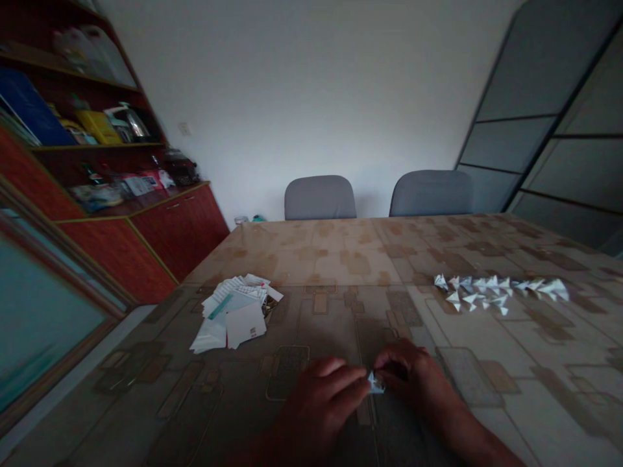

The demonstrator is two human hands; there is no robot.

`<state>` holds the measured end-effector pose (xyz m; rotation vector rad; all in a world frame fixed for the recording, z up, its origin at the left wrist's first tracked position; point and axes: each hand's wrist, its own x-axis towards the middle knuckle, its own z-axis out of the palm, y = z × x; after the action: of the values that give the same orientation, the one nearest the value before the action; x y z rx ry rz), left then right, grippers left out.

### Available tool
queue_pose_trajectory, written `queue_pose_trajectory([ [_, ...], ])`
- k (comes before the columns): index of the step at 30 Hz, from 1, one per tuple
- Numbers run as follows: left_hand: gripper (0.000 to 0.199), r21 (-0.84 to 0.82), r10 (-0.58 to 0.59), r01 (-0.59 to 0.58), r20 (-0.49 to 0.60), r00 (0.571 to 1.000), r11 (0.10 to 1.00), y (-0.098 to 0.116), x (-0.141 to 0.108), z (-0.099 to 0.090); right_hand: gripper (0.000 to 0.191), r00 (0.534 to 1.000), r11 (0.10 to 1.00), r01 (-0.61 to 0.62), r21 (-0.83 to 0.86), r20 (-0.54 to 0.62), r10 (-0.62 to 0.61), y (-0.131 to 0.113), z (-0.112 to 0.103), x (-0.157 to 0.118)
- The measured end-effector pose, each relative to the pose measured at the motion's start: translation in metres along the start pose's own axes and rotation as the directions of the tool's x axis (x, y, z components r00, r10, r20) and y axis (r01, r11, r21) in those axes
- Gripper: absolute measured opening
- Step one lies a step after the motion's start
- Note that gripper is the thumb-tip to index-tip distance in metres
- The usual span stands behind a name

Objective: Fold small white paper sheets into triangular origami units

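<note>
A small piece of folded white paper point(375, 383) is between my two hands, low at the centre of the head view. My left hand point(328, 395) grips its left side with the fingers bent together. From the right, my right hand point(411, 371) pinches the paper with thumb and forefinger. A loose pile of white cards and paper pieces point(239, 311) lies on the patterned tabletop point(335, 324) to the left. Several small folded paper shapes point(496, 288) stand in rows on the right side of the table.
Two grey chairs point(320, 197) stand at the far edge of the table. At the left, a red-brown cabinet point(180, 227) has shelves with bottles, a blue folder and a kettle. Dark panelled doors point(516, 130) are at the right.
</note>
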<state>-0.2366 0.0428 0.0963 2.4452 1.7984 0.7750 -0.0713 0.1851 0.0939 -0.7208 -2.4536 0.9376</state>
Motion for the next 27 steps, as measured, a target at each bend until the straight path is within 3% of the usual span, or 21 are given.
queue_pose_trajectory([
  [4, 0.026, 0.137, 0.105, -0.113, 0.064, 0.992, 0.984, 0.004, 0.0, 0.004, 0.015, 1.0, 0.998, 0.0, -0.062, 0.011, 0.001, 0.0, 0.003, -0.001],
  [9, 0.021, 0.17, 0.08, -0.084, 0.032, 0.996, 0.982, 0.005, -0.001, 0.011, 0.012, 0.998, 0.989, -0.055, -0.14, -0.012, 0.054, 0.004, 0.005, -0.001],
  [15, 0.028, 0.184, 0.088, -0.094, 0.042, 0.995, 0.979, 0.005, -0.003, 0.011, 0.036, 0.977, 0.937, -0.195, -0.291, -0.137, 0.161, 0.007, 0.006, -0.005],
  [24, 0.028, 0.147, 0.068, -0.071, 0.022, 0.997, 0.987, 0.001, -0.005, 0.021, 0.049, 0.979, 0.934, -0.188, -0.304, -0.138, 0.152, 0.017, 0.007, -0.008],
  [27, 0.03, 0.141, 0.07, -0.07, 0.006, 0.998, 0.987, 0.0, -0.006, 0.024, 0.041, 0.974, 0.929, -0.207, -0.308, -0.155, 0.166, 0.016, 0.012, -0.006],
])
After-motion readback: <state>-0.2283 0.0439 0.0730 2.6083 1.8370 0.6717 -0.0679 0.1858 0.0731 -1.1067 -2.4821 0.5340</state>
